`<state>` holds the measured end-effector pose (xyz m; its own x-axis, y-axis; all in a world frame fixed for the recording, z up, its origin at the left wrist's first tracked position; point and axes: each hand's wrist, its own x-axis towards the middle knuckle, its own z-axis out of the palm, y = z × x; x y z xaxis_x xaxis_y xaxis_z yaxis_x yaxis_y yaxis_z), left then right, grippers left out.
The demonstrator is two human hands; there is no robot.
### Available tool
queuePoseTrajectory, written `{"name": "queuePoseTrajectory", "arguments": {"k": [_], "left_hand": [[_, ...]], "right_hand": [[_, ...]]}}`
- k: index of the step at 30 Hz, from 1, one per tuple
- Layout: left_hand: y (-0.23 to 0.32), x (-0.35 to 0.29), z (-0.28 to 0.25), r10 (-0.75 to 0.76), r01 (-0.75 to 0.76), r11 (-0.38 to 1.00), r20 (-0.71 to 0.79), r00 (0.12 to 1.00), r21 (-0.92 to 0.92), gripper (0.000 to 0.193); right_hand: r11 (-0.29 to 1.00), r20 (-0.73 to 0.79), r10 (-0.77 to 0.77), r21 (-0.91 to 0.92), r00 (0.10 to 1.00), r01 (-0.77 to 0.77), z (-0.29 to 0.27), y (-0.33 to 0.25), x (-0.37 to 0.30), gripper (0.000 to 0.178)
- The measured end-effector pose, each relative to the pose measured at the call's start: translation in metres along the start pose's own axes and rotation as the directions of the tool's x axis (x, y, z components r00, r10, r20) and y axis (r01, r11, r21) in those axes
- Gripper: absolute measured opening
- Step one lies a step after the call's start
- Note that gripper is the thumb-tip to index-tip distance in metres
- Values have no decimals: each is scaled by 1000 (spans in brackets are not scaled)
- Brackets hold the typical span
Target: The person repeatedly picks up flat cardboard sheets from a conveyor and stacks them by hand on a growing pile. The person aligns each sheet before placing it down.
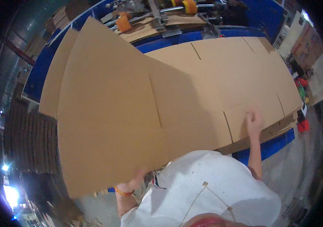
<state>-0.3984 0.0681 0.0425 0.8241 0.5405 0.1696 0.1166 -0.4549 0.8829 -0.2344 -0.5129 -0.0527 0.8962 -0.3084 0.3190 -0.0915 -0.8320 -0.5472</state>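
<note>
A large slotted cardboard sheet [110,98] spreads in front of me, its left part raised and bent upward, its right part [241,75] lying flat on more cardboard. At the near edge of the raised part is my left hand [134,182], an orange band on its wrist. Motion blurs its fingers, and whether they grip the edge cannot be made out. My right hand [254,123] is over the near right part of the sheet, fingers curled in, with nothing visible in them. Blur hides whether it touches the board.
Behind the sheet stands a blue machine with a metal bar and orange rollers [123,23]. A tall stack of cardboard [32,132] is at the left. More cardboard layers [279,128] lie under the sheet's right edge, over a blue surface [269,146].
</note>
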Motion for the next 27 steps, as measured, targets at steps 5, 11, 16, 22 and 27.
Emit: {"name": "queuePoseTrajectory", "arguments": {"k": [5,11,16,22,27], "left_hand": [[29,72,-53,16,-16,975,-2,1000,-221,52],[58,137,-97,55,-102,979,-253,966,-177,42],[34,128,-46,154,-205,967,-295,943,-150,30],[9,100,16,104,-117,993,-336,936,-18,27],[0,84,90,311,-302,950,-227,923,73,36]], "right_hand": [[672,-406,705,646,582,-363,-69,180,6,45],[-83,148,780,987,608,-134,-97,186,-14,48],[228,-177,777,974,604,-8,-92,49,-14,48],[861,-537,125,477,834,178,-60,-64,10,30],[752,-488,-352,360,798,552,-5,-37,46,38]]}}
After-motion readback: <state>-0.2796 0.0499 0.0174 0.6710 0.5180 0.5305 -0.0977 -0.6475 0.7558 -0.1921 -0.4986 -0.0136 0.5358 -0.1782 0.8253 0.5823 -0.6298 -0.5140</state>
